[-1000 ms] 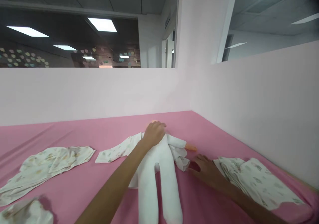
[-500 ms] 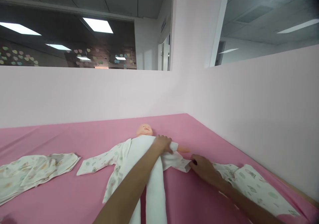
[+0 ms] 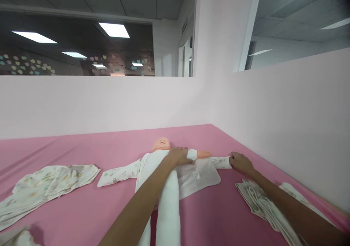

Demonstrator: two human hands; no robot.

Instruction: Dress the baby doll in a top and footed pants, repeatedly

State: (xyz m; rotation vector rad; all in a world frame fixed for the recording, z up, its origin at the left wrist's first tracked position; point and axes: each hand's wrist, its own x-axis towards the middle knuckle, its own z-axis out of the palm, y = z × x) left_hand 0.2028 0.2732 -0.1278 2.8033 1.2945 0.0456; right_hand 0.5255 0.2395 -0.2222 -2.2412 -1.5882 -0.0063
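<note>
A baby doll (image 3: 162,143) in white clothes lies on its back, head toward the wall. My left hand (image 3: 179,156) is closed round its upper arm at the shoulder; the bare forearm (image 3: 203,154) points right. Under the doll is spread a patterned baby shirt (image 3: 201,178), its pale inner side and a small label showing. One sleeve (image 3: 120,174) stretches out to the left. The other sleeve's cuff (image 3: 225,162) is pinched in the fingers of my right hand (image 3: 240,162), pulled out straight beyond the doll's hand.
Patterned baby clothes (image 3: 54,182) lie to the left on the pink sheet (image 3: 207,213). Folded cloth (image 3: 262,202) lies under my right forearm, with another patterned piece (image 3: 294,191) beyond it. More cloth (image 3: 19,237) shows at the lower left corner. White walls (image 3: 123,104) border the back and right.
My right hand has moved right and away from me with the sleeve cuff, drawing the sleeve straight and turning the shirt's side panel outward. My left hand stays at the doll's shoulder.
</note>
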